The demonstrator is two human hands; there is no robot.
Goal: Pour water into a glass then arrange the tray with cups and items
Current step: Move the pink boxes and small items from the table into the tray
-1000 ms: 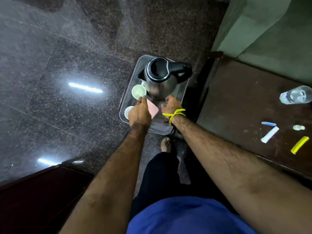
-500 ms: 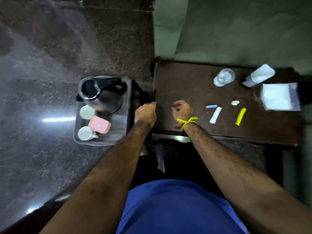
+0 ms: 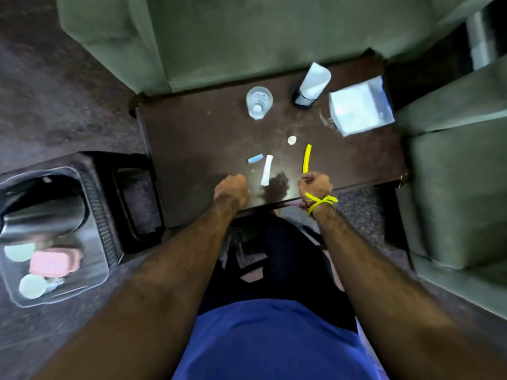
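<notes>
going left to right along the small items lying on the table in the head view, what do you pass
blue sachet → white sachet → white cap → yellow sachet

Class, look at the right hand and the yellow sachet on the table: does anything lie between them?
Nothing visible does. The right hand sits just at the near end of the yellow sachet, with only bare table around it. The white sachet lies off to its left, clear of that path.
</notes>
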